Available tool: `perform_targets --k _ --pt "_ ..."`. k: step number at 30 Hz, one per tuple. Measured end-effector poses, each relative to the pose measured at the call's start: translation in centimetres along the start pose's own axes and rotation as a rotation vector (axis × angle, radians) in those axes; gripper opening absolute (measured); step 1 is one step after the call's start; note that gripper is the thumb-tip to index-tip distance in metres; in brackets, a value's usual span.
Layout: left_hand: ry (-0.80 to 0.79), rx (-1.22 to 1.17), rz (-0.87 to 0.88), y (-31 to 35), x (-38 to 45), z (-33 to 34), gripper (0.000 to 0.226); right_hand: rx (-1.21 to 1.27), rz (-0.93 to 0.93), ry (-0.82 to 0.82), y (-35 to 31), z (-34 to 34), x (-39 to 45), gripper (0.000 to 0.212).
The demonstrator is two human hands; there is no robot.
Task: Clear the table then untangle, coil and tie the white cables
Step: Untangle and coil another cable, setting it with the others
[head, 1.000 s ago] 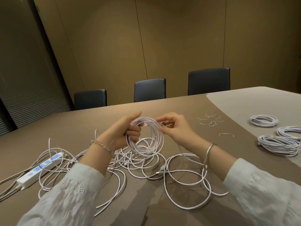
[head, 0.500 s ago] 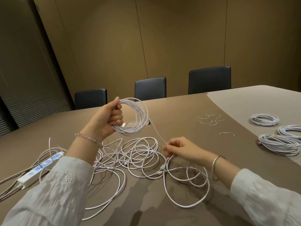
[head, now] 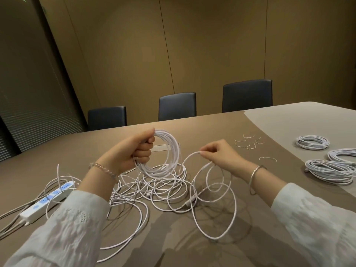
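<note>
Hanging upright from the left hand (head: 133, 151), the coil (head: 161, 155) of white cable is a round bundle of several thin, smooth loops; the fingers are curled tight round its upper left side, thumb on top, and its lower arc dips close to the tangle beneath. The right hand (head: 217, 153) is just beside it to the right, thumb and forefinger pinching a single strand (head: 189, 156) that arches back toward the coil and drops in loose rings below the wrist. Under both hands lies the tangle of loose cable (head: 159, 187), a heap of overlapping white loops sprawled on the surface (head: 192, 247), with one wide ring reaching toward the near edge. At the left, a long white power strip (head: 48, 201) with blue sockets lies among the strands. Well apart on the right sit three finished coils (head: 331, 170), flat and neatly wound. Between them and the right hand, short thin wire ties (head: 248, 141) are scattered. The surface is matte brown, with a paler grey section at the right. Three dark chairs (head: 177, 106) stand along the far edge before tan wall panels.
</note>
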State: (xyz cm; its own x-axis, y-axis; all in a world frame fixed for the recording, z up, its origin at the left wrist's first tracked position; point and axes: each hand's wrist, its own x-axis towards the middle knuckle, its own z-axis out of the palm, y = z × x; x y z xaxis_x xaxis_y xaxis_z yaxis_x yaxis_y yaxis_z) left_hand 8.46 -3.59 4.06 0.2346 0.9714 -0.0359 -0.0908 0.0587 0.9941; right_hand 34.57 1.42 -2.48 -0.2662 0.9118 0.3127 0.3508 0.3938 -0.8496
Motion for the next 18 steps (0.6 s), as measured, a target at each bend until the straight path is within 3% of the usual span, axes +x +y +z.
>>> perform_targets --k 7,11,15,18 --pt "-0.086 0.400 -0.026 -0.3 -0.2 2.4 0.036 0.108 -0.077 -0.039 -5.2 0.1 0.2 0.012" --pt "-0.261 0.433 -0.058 0.1 -0.9 2.9 0.040 0.134 -0.025 -0.076 -6.1 -0.3 0.3 0.010" --pt "-0.150 0.408 0.012 0.4 -1.2 3.1 0.039 0.107 0.052 -0.051 -5.9 -0.7 0.4 0.010" --pt "-0.154 0.378 0.022 0.7 -1.8 2.0 0.040 0.114 0.112 0.109 -5.0 -1.3 0.4 0.010"
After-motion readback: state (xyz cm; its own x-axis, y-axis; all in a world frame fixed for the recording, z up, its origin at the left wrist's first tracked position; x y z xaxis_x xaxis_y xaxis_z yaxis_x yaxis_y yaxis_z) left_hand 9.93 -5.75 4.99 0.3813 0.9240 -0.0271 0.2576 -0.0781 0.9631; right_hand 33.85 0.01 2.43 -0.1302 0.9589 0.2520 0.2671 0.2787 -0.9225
